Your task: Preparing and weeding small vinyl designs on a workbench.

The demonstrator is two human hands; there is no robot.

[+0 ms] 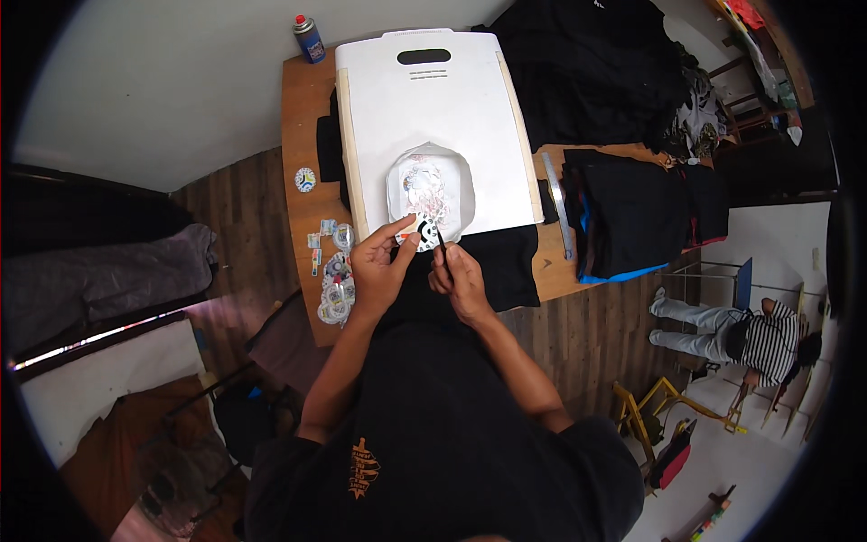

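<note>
One patterned disc (424, 237) is pinched in the left hand (379, 266); the right hand (461, 282) grips a dark tool (442, 241) at its edge. Another disc (305, 180) lies on the worktop (304, 210).

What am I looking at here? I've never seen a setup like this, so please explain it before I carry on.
There's no machine: these are a person's bare hands, seen from a fisheye camera on their head, looking down, so straight edges bend. The left hand holds a small, round, black-and-white patterned disc; the right hand holds a thin, dark tool beside it, too small to identify. On the brown wooden table lie a large white board, a silver metal ruler and dark folded cloth.
</note>
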